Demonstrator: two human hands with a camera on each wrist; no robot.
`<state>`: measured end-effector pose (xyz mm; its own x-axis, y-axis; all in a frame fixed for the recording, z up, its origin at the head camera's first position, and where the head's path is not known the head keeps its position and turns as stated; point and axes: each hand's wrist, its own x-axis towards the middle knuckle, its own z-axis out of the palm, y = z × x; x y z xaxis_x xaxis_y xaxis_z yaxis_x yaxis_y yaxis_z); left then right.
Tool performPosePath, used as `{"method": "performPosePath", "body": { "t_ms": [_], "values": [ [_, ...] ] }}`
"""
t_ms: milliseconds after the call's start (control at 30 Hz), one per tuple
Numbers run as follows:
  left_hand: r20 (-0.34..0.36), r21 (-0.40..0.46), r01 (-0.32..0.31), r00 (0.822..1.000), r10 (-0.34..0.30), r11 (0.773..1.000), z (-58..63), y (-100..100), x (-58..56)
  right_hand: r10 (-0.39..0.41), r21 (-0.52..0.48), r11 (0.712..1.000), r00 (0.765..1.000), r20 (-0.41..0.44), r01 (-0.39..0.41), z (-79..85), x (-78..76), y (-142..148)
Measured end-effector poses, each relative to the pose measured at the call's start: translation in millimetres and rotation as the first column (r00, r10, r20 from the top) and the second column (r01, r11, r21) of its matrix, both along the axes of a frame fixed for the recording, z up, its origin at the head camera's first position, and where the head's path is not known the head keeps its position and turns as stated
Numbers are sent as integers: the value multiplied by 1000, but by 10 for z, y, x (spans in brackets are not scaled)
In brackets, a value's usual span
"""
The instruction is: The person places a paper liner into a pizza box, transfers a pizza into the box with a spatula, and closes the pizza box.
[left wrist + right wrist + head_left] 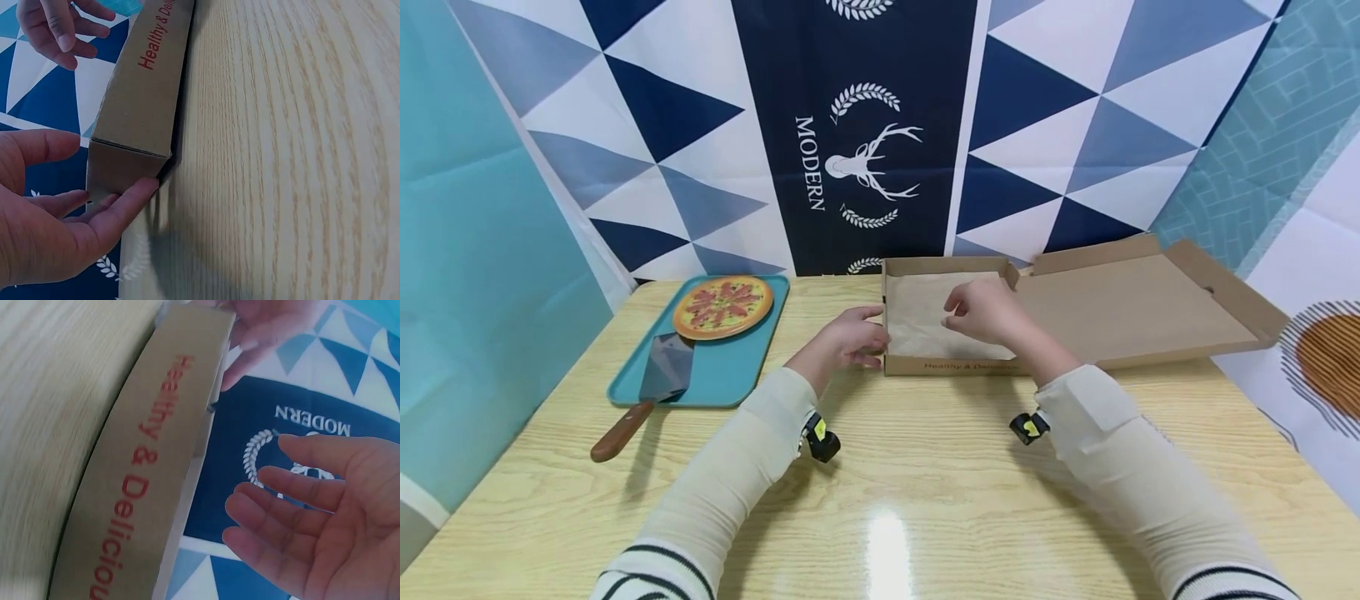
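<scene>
An opened brown cardboard pizza box (955,367) stands near the back of the table, its lid (1127,308) folded out to the right. Brown paper (917,317) lines its inside. My left hand (848,335) is at the box's left end; in the left wrist view its fingertips (149,185) touch the end wall, with the thumb apart from them. Above the paper hovers my right hand (988,310). The right wrist view shows its loosely bent fingers (269,519) with nothing between them.
On the left lies a teal tray (722,383) carrying a pizza (722,307) on an orange round. A wooden-handled pizza server (666,367) rests partly on that tray, its handle jutting over the table (955,500). A patterned cloth (857,167) hangs behind.
</scene>
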<state>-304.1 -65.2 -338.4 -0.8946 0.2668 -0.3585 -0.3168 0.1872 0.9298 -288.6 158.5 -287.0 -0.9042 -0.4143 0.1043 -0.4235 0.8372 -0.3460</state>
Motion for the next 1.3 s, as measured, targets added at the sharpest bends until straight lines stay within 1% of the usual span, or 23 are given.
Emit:
{"method": "performPosePath", "body": {
  "t_ms": [67, 233, 333, 433, 500, 633, 733, 867, 1033, 1200, 1300],
  "values": [
    [-6, -26, -11, 1000, 10, 1000, 5, -4, 11, -3, 18, 1000, 1000, -24, 3, -15, 43, -34],
    [-37, -103, -22, 999, 18, 994, 18, -33, 50, -4, 43, 999, 999, -40, 6, -59, 136, -117],
    [-71, -144, -14, 997, 3, 989, 31, -63, 93, -8, 38, 999, 999, -54, 11, -83, 186, -172],
    [-127, -204, 6, 991, -32, 979, 51, -98, 148, -17, 25, 1000, 998, -67, 18, -99, 233, -237],
    [-174, -260, 15, 983, -63, 966, 65, -127, 189, -20, 15, 1000, 998, -65, 21, -106, 264, -286],
    [-276, -378, 24, 951, -137, 926, 80, -206, 258, -16, 13, 1000, 998, -57, 16, -130, 327, -375],
    [-316, -409, 24, 934, -166, 912, 87, -272, 310, 6, 12, 1000, 998, -66, -5, -158, 362, -421],
    [-355, -429, 11, 917, -180, 903, 125, -348, 401, 15, 1, 1000, 996, -90, -15, -174, 409, -462],
    [-402, -481, -2, 889, -218, 877, 164, -464, 513, 24, -23, 999, 996, -87, -26, -182, 478, -522],
    [-426, -522, -9, 869, -251, 853, 183, -599, 625, 58, -36, 997, 995, -86, -62, -228, 525, -610],
    [-439, -532, -18, 861, -258, 847, 201, -682, 704, 84, -47, 995, 992, -92, -88, -255, 551, -667]
  ]
}}
